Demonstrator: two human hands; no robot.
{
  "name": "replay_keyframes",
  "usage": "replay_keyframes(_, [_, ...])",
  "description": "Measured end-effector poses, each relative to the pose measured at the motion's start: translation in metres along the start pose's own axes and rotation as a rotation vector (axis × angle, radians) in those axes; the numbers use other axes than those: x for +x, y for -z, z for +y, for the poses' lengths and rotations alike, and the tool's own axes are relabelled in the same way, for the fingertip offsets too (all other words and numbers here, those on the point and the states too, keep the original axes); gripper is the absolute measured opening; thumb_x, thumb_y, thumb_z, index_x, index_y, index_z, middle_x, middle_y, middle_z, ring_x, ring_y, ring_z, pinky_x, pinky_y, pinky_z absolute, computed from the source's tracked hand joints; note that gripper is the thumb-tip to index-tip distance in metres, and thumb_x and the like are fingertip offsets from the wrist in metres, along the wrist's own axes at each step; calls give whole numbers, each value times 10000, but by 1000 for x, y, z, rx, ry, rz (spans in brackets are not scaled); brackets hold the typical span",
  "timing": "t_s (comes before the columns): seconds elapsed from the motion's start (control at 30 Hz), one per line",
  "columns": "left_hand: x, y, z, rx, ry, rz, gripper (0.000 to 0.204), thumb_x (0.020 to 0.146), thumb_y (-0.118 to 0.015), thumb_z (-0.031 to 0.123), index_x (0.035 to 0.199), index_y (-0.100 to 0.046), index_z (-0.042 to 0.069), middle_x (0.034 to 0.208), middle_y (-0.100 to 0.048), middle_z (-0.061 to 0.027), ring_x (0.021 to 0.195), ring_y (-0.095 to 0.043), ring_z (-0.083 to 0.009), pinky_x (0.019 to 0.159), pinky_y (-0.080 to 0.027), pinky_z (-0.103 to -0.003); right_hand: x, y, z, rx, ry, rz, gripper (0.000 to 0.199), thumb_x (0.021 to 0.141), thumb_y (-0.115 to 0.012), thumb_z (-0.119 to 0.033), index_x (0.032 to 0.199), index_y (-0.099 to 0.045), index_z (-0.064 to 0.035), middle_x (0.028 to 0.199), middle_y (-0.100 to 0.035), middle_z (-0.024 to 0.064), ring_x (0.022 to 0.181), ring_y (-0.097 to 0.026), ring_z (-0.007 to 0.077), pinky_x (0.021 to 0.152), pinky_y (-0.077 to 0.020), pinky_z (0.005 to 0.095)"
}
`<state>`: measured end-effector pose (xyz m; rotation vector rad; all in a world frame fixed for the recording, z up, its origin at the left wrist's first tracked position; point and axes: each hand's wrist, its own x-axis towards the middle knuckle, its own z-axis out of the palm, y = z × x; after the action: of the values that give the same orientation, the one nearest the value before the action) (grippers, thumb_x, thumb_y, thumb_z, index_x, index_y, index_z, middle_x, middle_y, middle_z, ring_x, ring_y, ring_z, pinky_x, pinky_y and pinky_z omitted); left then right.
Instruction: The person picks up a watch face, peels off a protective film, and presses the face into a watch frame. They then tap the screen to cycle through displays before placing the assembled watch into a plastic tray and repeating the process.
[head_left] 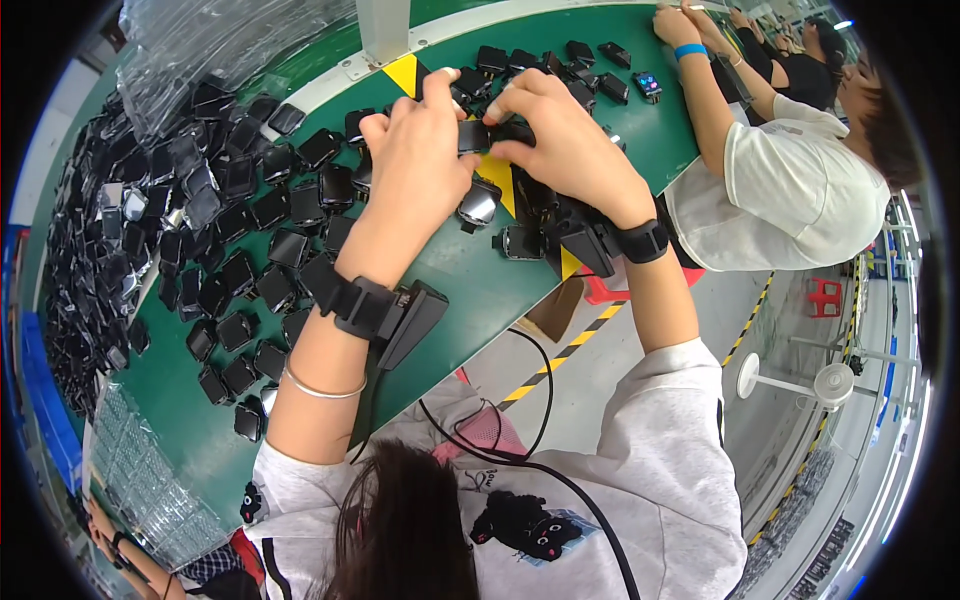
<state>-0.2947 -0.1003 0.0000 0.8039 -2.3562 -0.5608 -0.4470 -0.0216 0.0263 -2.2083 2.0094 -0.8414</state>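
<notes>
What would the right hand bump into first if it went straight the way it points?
Probably the small black square device at the fingertips of the right hand, which seem to touch it, though depth is hard to judge. Just past it comes the left hand.

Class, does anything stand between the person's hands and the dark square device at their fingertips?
Nothing visible does: the dark square device sits between the left hand and the right hand, close to both. Other dark devices lie around on the green table; whatever the hands cover is hidden.
</notes>
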Motion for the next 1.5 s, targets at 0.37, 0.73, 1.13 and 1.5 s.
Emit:
replay_keyframes(0.37, [8, 1, -7, 84, -69, -94, 627, 668, -735, 42, 1213, -436, -35, 871, -657, -75, 935, -589, -265, 826, -314, -403, 5, -16, 5, -26, 26, -149, 169, 705, -657, 18, 818, -532, 6, 926, -532, 129, 952, -520, 309, 856, -439, 351])
replay_keyframes(0.73, [4, -13, 16, 60, -147, 113, 684, 594, -753, 46, 1204, -450, -18, 911, -638, -100, 967, -520, -263, 819, -314, -396, 0, 13, 23, 87, 3, -265, 169, 778, -561, 1, 943, -596, 6, 877, -502, 136, 886, -543, 271, 806, -451, 349])
replay_keyframes(1.13, [2, -30, 23, 14, -45, -13, 748, 589, -807, 131, 1217, -427, -12, 883, -643, -84, 962, -537, -258, 793, -301, -400, -2, 8, 29, 138, -5, -283, 125, 790, -605, -34, 895, -593, 32, 869, -506, 136, 829, -532, 314, 757, -460, 353])
replay_keyframes(1.5, [5, -29, 21, 37, 6, -6, 707, 596, -780, 121, 1199, -441, -22, 814, -645, -91, 904, -562, -261, 778, -298, -401, -15, -7, 36, 836, -403, 175, 97, 890, -538, -49, 975, -528, -4, 942, -611, 67, 754, -558, 122, 673, -442, 253])
